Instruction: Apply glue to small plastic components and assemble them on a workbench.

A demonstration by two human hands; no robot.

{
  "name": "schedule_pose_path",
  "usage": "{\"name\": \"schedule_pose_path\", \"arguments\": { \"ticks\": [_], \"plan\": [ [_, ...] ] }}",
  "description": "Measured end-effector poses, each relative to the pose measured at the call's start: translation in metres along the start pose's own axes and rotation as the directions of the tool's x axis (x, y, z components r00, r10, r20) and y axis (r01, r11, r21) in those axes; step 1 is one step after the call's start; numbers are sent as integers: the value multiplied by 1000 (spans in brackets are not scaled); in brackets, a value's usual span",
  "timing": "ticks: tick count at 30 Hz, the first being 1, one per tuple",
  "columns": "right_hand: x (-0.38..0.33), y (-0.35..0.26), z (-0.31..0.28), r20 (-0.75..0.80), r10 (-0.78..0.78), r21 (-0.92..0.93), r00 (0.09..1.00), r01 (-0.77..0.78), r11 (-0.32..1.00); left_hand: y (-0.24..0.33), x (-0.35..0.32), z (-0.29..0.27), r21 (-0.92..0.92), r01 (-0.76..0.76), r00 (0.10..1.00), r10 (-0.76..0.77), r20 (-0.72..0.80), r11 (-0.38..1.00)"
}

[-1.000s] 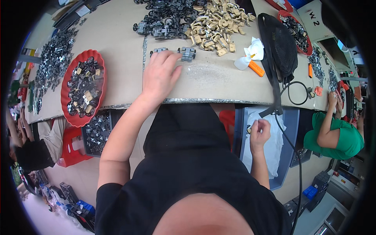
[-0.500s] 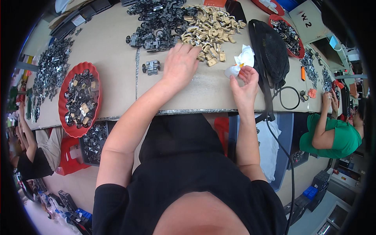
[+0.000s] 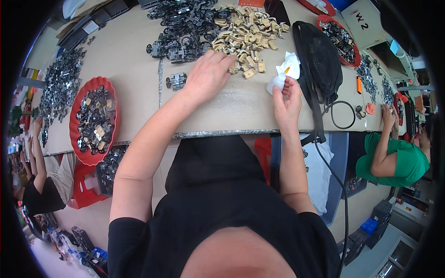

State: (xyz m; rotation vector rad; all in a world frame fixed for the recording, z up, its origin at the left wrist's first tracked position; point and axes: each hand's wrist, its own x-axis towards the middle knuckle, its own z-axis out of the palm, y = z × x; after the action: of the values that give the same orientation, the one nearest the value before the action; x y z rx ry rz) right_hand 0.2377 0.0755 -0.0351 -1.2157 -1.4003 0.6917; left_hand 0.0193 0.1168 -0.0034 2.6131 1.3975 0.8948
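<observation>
My left hand (image 3: 207, 77) lies palm down at the near edge of two piles, its fingers bent over and the fingertips hidden. Black wheeled chassis parts (image 3: 185, 34) are heaped ahead of it, with tan-and-metal pieces (image 3: 250, 34) heaped to their right. A single wheeled part (image 3: 176, 81) sits alone just left of my left wrist. In my right hand (image 3: 288, 99) is a small white bottle (image 3: 276, 84), gripped between thumb and fingers. A yellow tip (image 3: 287, 70) shows above it, against crumpled white paper (image 3: 292, 61).
A red scalloped tray (image 3: 117, 116) of assembled parts stands at the left, beside a heap of small metal parts (image 3: 60, 78). A black mesh bag (image 3: 324, 65) with a strap and cable lies to the right. At the far right a person in green (image 3: 394, 160) works.
My right hand has turned slightly, its fingers drawing closer together around the white bottle. My left hand stays by the piles with little movement.
</observation>
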Motion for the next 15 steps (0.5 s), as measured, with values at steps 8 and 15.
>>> {"name": "schedule_pose_path", "arguments": {
  "ticks": [8, 15],
  "plan": [
    [-6, -7, -4, 95, 124, 444, 988, -154, 883, 3, 0, -6, -1, 49, 993, -49, 109, 999],
    [-6, -21, 11, 143, 248, 735, 958, -271, 622, 5, -15, -9, -192, 70, 997, -73, -10, 979]
  ]
}}
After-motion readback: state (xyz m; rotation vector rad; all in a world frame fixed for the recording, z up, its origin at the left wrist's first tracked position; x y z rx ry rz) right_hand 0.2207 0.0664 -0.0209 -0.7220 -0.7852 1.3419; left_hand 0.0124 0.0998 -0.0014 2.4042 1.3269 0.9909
